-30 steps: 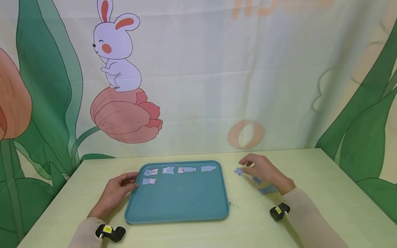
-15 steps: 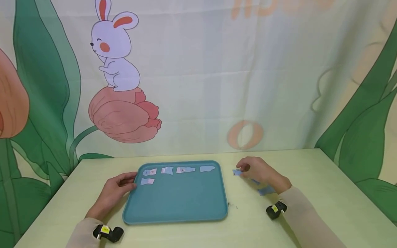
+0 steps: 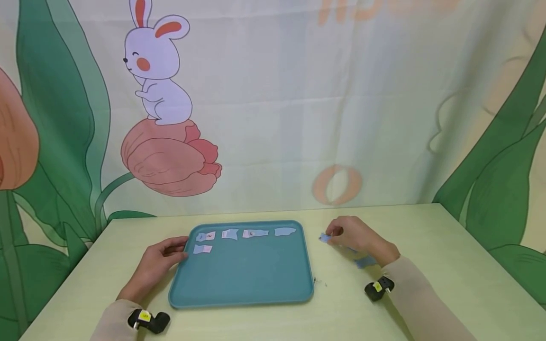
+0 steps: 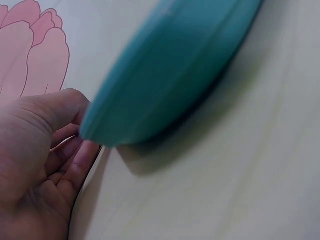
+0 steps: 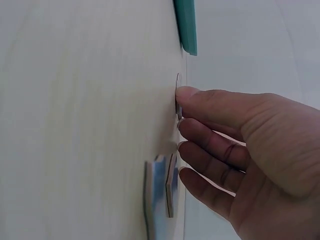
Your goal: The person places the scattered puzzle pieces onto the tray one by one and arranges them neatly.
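- Pale table: carries everything.
- Blue-green tray, near the table's back edge; a bump might slide its pieces out of line.
- Left hand: at the tray's left edge; pinching or only touching, I cannot tell.
- Right hand: past the tray's right edge, grasping.
- Five pieces: four along the tray's back edge, one by its left edge.
- Two loose pieces: under the right hand, whose lower fingers could knock them.
- Pinched blue piece: just beyond the tray's right edge; thin, so a shallow hold could drop it.
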The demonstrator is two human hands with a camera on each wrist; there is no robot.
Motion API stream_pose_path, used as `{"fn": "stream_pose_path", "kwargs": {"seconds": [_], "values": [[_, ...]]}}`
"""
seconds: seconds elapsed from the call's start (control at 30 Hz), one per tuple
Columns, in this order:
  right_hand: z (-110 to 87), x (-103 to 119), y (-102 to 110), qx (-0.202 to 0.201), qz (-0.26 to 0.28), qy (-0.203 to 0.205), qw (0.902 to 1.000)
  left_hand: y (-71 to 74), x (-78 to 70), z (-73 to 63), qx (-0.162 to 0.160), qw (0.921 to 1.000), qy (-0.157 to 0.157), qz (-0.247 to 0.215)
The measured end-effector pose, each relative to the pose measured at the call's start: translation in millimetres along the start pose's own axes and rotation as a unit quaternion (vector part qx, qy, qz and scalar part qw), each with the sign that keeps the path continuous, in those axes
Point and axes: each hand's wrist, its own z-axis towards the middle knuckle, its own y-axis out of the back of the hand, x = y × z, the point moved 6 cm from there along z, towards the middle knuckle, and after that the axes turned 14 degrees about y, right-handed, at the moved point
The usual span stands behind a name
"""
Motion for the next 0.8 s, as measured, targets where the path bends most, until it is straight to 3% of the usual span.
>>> {"fn": "stream_pose_path", "kwargs": {"seconds": [0.8], "values": [[-3.1,0.2,0.5,-0.002,-0.008,0.000,1.0000,1.3,-2.4,-0.8,0.003,1.0000,0.000,0.003]]}}
